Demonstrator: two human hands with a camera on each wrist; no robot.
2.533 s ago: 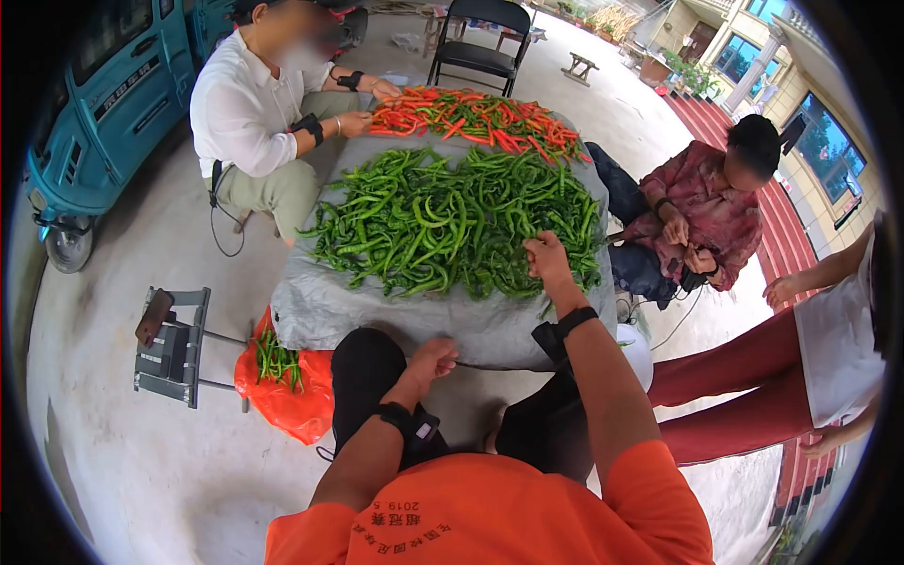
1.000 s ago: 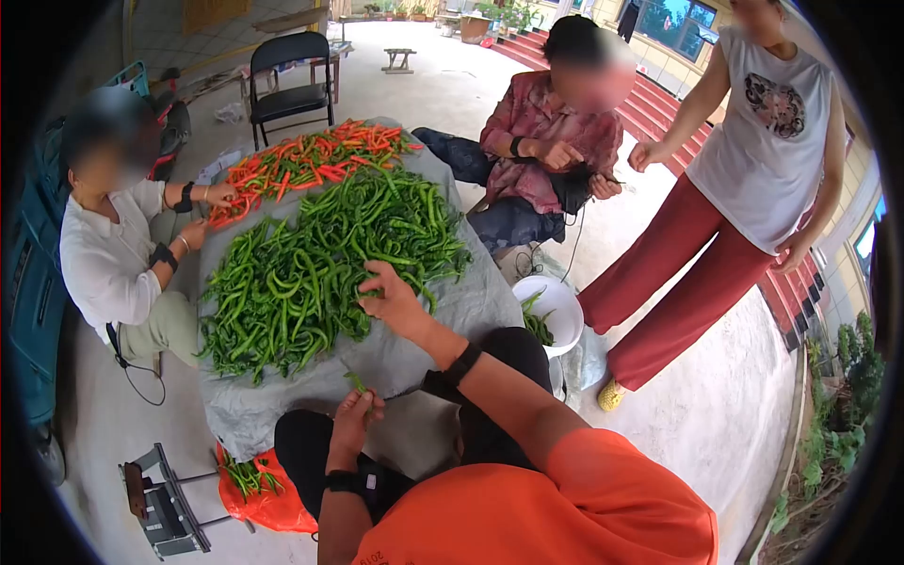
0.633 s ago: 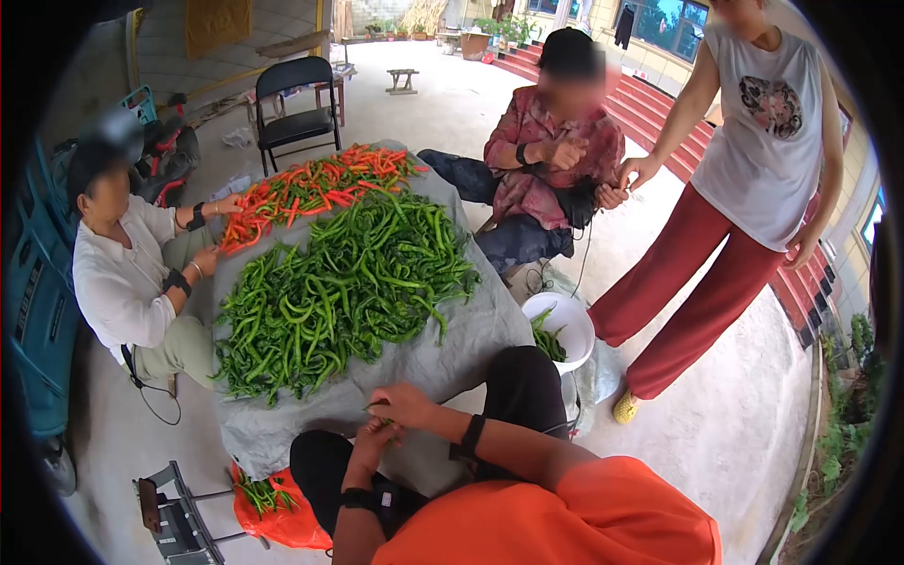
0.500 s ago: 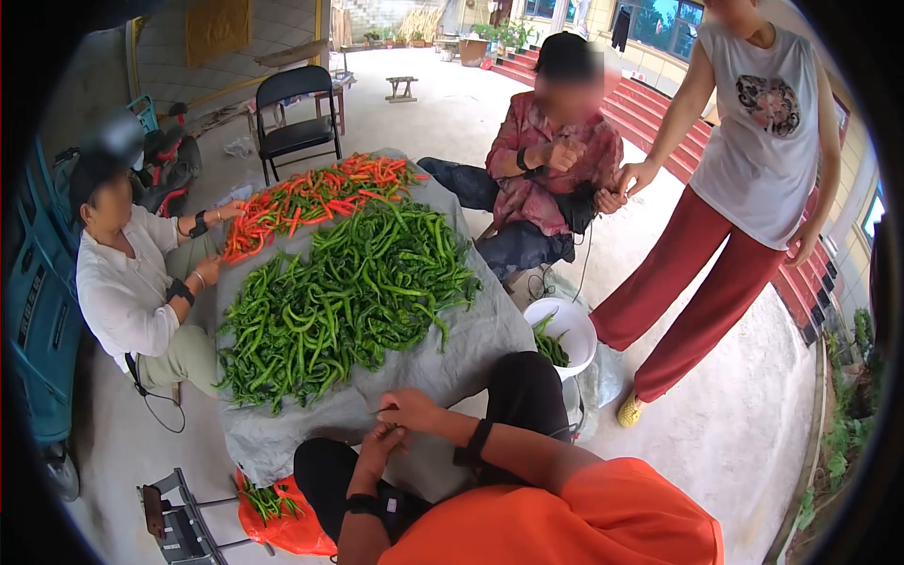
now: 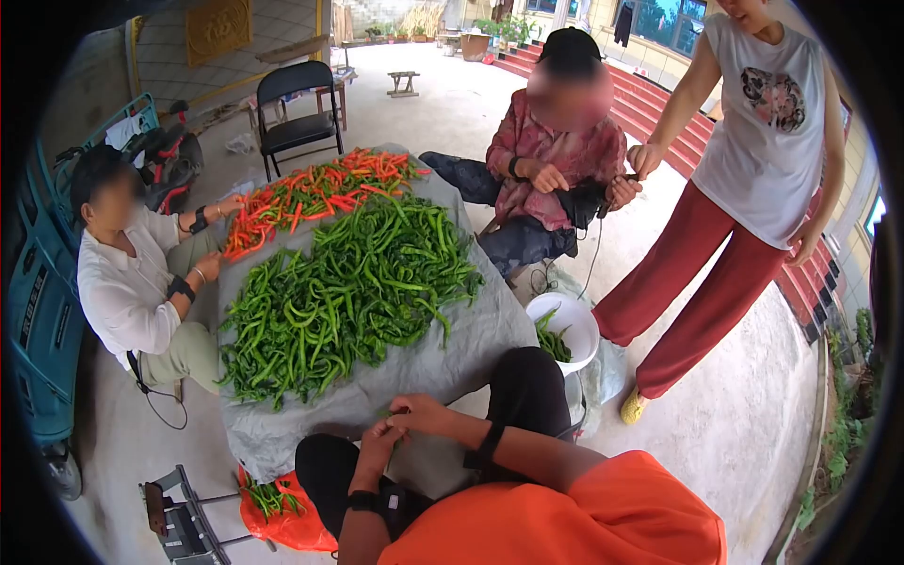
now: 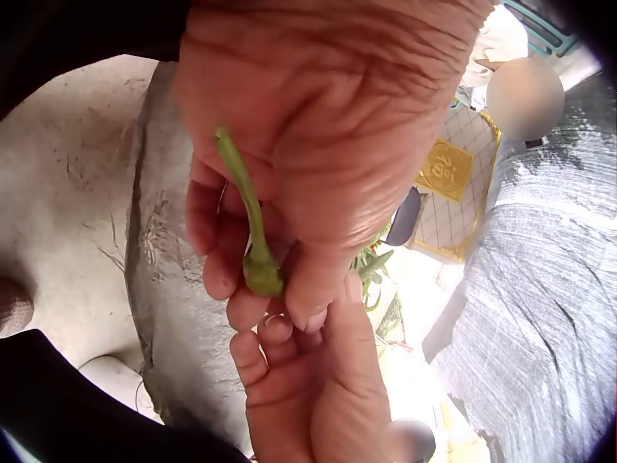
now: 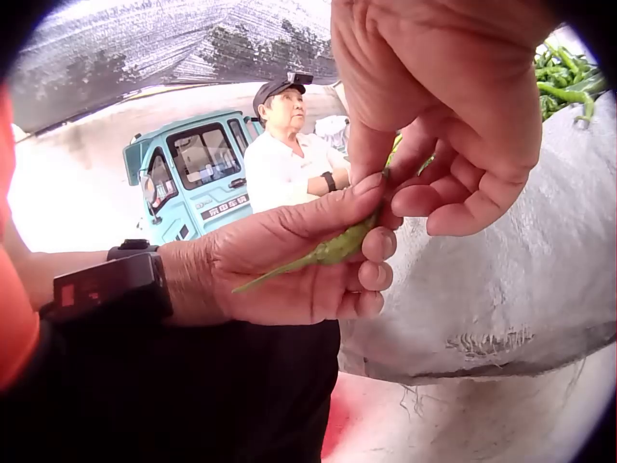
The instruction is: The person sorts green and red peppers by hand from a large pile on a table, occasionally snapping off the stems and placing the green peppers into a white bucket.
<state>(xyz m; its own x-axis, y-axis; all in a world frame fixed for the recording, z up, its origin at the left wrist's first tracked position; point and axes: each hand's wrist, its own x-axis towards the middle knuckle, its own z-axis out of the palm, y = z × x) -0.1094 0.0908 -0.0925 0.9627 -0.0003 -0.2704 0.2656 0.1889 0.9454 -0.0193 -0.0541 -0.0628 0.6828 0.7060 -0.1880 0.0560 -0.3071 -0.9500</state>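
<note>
Both hands meet low over the near edge of the cloth-covered table [image 5: 471, 353]. My left hand [image 5: 375, 447] holds a green chili pepper [image 7: 333, 253] between thumb and fingers, its stem [image 6: 241, 178] pointing back across the palm in the left wrist view. At the pepper's other end, my right hand [image 7: 443, 106] pinches with thumb and forefinger, a bit of green showing between them. Most of the pepper's body is covered by the fingers. Beyond the hands spreads a large heap of green chili peppers [image 5: 348, 292], with a band of red ones [image 5: 311, 202] behind it.
A white bucket [image 5: 586, 334] with some green peppers stands right of my knee. At lower left lie a red plastic bag [image 5: 306, 523] with peppers and a folding stool [image 5: 184, 518]. One person sits left, another far right, and a third stands beside that one. A black chair [image 5: 299, 118] stands behind.
The right hand has come back from the green heap to the left hand, which held a pepper a second ago. The hands now work together. The head view has turned right.
</note>
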